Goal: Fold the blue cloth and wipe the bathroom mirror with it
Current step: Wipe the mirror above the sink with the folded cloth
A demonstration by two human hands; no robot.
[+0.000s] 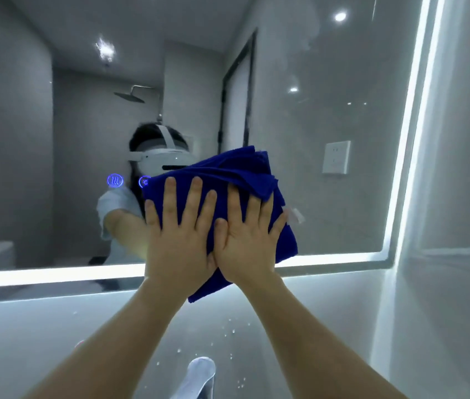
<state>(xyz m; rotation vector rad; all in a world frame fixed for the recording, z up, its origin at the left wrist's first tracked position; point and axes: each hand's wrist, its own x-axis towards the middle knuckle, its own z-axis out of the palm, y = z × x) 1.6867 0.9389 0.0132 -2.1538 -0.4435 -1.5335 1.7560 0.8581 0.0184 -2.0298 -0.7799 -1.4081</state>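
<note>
Both palms lie flat, fingers spread, side by side: the left hand point(177, 226) and right hand point(246, 234) touching. They press the folded blue cloth point(228, 174) against the mirror point(329, 110).

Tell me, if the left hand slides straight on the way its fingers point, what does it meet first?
The left hand points up the mirror. It would cross the blue cloth top edge onto bare glass; nothing else seems in line.
</note>
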